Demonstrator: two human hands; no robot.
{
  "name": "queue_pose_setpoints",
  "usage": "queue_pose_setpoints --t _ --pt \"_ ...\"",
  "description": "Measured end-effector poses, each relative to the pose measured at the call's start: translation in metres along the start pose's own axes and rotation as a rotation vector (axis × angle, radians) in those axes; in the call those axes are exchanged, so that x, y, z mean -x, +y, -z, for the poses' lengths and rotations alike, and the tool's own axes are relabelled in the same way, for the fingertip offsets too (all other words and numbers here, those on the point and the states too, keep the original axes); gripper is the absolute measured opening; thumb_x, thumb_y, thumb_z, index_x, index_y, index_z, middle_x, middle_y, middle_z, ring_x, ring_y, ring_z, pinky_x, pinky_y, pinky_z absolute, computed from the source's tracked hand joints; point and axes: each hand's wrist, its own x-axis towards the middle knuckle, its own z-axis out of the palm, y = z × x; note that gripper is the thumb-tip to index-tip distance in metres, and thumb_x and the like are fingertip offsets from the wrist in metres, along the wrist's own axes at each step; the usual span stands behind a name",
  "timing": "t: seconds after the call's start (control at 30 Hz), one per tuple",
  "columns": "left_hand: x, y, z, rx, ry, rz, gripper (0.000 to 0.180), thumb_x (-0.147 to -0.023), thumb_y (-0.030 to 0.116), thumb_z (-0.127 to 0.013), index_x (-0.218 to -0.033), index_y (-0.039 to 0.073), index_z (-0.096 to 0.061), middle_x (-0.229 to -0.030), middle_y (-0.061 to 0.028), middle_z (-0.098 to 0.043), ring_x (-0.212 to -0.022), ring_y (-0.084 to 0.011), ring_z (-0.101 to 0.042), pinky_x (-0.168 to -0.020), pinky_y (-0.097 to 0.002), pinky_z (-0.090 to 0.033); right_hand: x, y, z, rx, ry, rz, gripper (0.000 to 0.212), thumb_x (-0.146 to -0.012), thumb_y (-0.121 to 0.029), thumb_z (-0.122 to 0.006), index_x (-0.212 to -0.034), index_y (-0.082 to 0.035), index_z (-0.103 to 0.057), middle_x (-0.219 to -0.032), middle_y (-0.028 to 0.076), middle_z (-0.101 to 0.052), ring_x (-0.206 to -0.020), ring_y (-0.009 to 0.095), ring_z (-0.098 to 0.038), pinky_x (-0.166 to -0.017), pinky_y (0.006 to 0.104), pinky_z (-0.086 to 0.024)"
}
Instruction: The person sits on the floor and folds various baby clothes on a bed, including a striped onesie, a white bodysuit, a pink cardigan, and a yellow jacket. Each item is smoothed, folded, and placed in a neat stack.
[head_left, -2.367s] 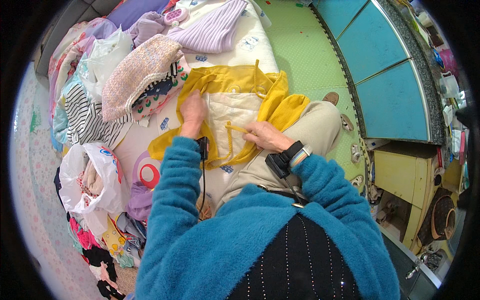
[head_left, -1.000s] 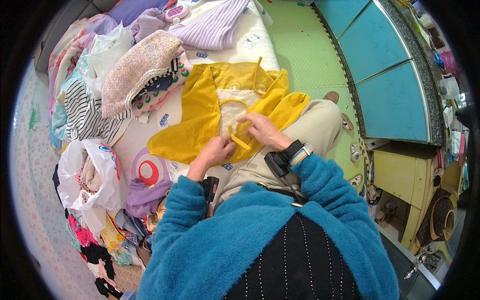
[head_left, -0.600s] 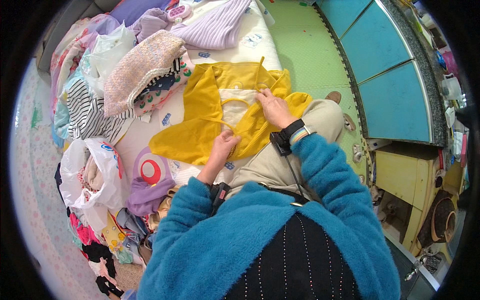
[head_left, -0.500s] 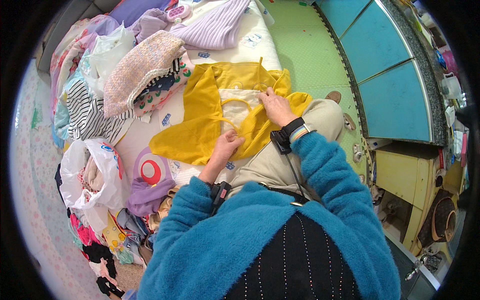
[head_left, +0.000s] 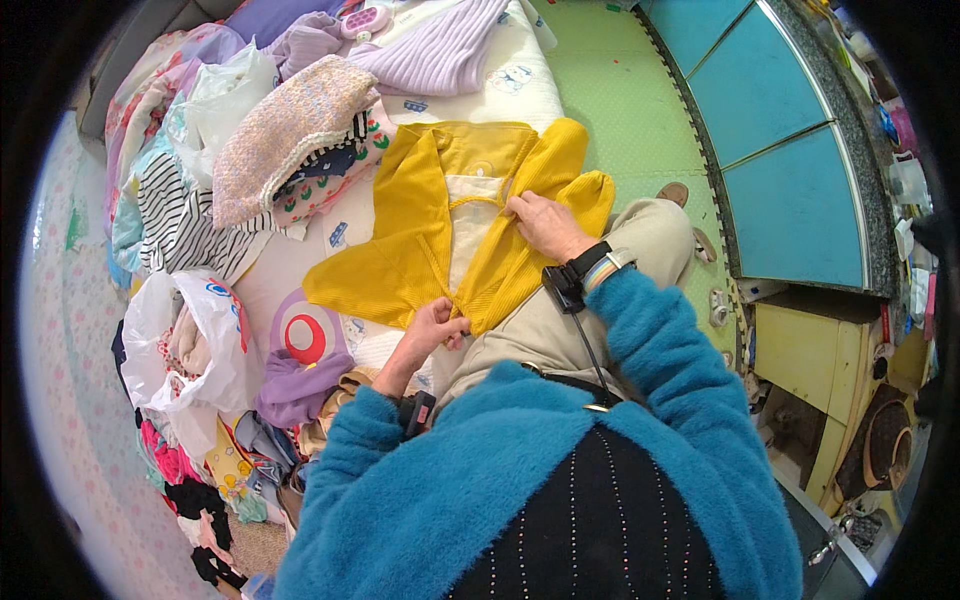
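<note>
A mustard-yellow corduroy jacket [head_left: 405, 220] lies spread in front of me, its front partly open over a cream lining [head_left: 466, 240]. A yellow cord loops across the upper part of the opening. At the near hem, my left hand [head_left: 432, 332] is closed, pinching the corduroy between thumb and fingers. Farther up, my right hand [head_left: 548, 224] grips the right front edge, fingers bent into the cloth. The jacket's near right part rests against my bent leg in beige trousers [head_left: 510, 352].
Folded clothes, topped by a speckled pink knit [head_left: 285, 135], lie at the left. Nearer is a white plastic bag [head_left: 185, 350] beside a purple garment [head_left: 305, 388]. Lilac ribbed cloth [head_left: 440, 50] lies at the far end. Blue cabinets [head_left: 790, 190] line the right, past green floor matting [head_left: 610, 90].
My left hand has moved nearer, down to the hem. My right hand has shifted slightly nearer, drawing the right front panel inward, so the opening has narrowed.
</note>
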Motion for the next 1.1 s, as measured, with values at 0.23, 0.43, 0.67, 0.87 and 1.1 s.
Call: queue_pose_setpoints --t 0.23,0.43,0.67,0.87,1.1 --pt "-0.022 0.003 -0.007 0.455 0.107 0.001 0.016 -0.097 0.021 -0.061 -0.094 0.007 -0.053 -0.065 -0.0019 -0.053 -0.052 -0.0129 -0.049 -0.050 -0.0267 -0.040 -0.002 -0.002 0.007 -0.079 0.254 -0.035 0.018 -0.091 -0.015 -0.058 -0.108 -0.009 -0.054 -0.110 0.011 -0.056 -0.097 0.035 -0.062 -0.080 0.0450 -0.053" --pt "-0.016 0.011 -0.003 0.266 0.173 -0.090 0.014 -0.093 0.014 -0.064 -0.097 0.006 -0.054 -0.063 0.0007 -0.049 -0.049 -0.0098 -0.045 -0.047 -0.0246 -0.034 -0.010 0.000 0.001 -0.041 0.158 -0.058 0.023 -0.090 -0.017 -0.061 -0.109 -0.006 -0.054 -0.106 0.012 -0.057 -0.097 0.035 -0.062 -0.081 0.0456 -0.052" --pt "-0.004 0.016 -0.003 0.335 0.194 -0.156 0.014 -0.091 0.009 -0.066 -0.100 0.006 -0.055 -0.064 0.0023 -0.048 -0.048 -0.0070 -0.040 -0.045 -0.0237 -0.029 -0.007 -0.009 0.013 -0.137 0.145 -0.090 0.017 -0.088 -0.018 -0.063 -0.102 -0.009 -0.058 -0.099 0.010 -0.057 -0.094 0.033 -0.062 -0.079 0.0432 -0.052" --pt "-0.001 0.025 0.012 0.471 0.253 -0.219 0.012 -0.091 0.007 -0.064 -0.099 0.008 -0.055 -0.063 0.0035 -0.042 -0.046 -0.0070 -0.036 -0.043 -0.0239 -0.026 -0.004 -0.047 0.016 -0.133 0.453 0.119 0.015 -0.085 -0.017 -0.065 -0.098 -0.010 -0.061 -0.097 0.009 -0.055 -0.094 0.031 -0.061 -0.081 0.0405 -0.051" --pt "0.003 0.034 0.022 0.370 0.180 -0.300 0.014 -0.094 0.006 -0.059 -0.106 0.006 -0.052 -0.068 0.0015 -0.045 -0.050 -0.0088 -0.039 -0.047 -0.0241 -0.031 0.013 -0.100 -0.033 -0.460 -0.254 0.368 0.012 -0.089 -0.016 -0.061 -0.094 -0.006 -0.066 -0.096 0.014 -0.063 -0.097 0.030 -0.061 -0.085 0.0391 -0.049"
